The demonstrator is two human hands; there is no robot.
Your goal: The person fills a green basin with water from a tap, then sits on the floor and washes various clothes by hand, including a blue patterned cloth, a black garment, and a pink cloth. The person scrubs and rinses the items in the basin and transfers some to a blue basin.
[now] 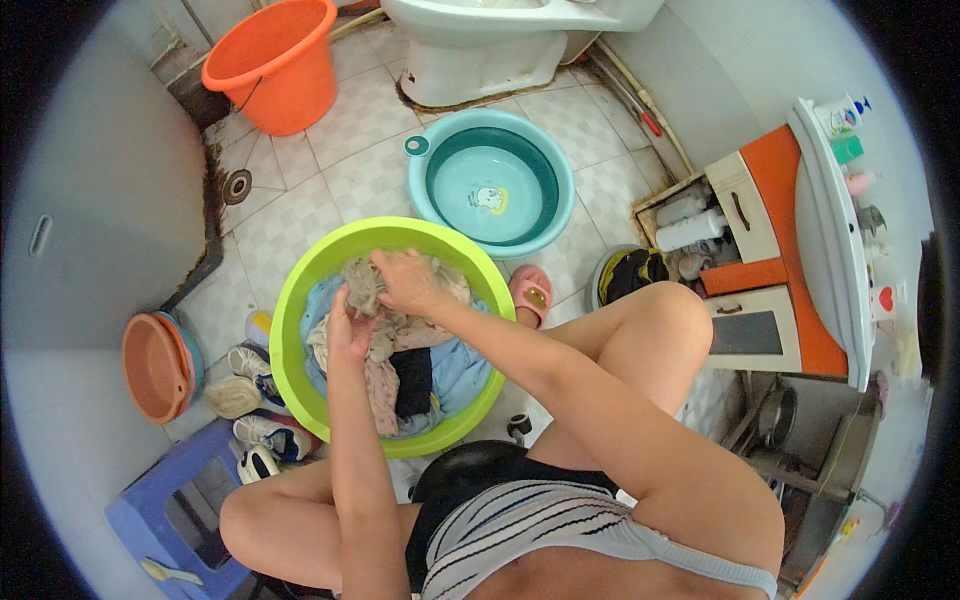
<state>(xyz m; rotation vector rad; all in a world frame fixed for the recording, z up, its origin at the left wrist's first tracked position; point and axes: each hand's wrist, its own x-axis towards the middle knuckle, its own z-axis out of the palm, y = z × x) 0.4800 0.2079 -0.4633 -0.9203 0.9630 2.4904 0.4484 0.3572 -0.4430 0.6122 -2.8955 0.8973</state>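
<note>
Over a large lime-green plastic tub [300, 390] both hands grip a bunched, wet-looking grey-beige cloth [364, 286]. My left hand [351, 322] cups it from the near left side. On its right side, my right hand [409, 281] pinches it with the fingers curled over. Beneath the hands lies a pile of garments: light blue fabric [461, 379], a black piece [412, 382] and a pale pink patterned piece [381, 394]. The lower part of the grey-beige cloth merges with the pile, so its full extent is hidden.
A teal basin [491, 184] stands just beyond the tub, with an orange bucket [300, 82] and a toilet [487, 60] farther back. Shoes [262, 431] and small stacked basins [154, 367] lie left. A vanity cabinet [765, 210] and a container of dark cloth [630, 274] stand right.
</note>
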